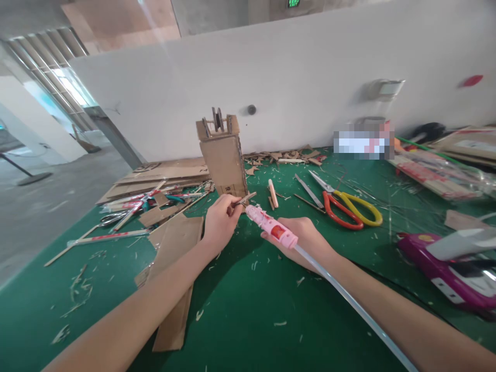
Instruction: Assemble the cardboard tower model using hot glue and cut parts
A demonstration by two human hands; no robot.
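In the head view, your left hand pinches a thin, flat brown strip in a narrow grip, right in front of the boxy cardboard tower. Your right hand is wrapped around the smooth pink glue gun (a long, cloudy glue stick trails from its back), its nozzle near the strip, above the green table flecked with pale, curly scraps.

A plain pale-grey wall panel stood at twelve o'clock behind the green-topped bench; at ten o'clock, daylight showed through a bright window above grey concrete floor.
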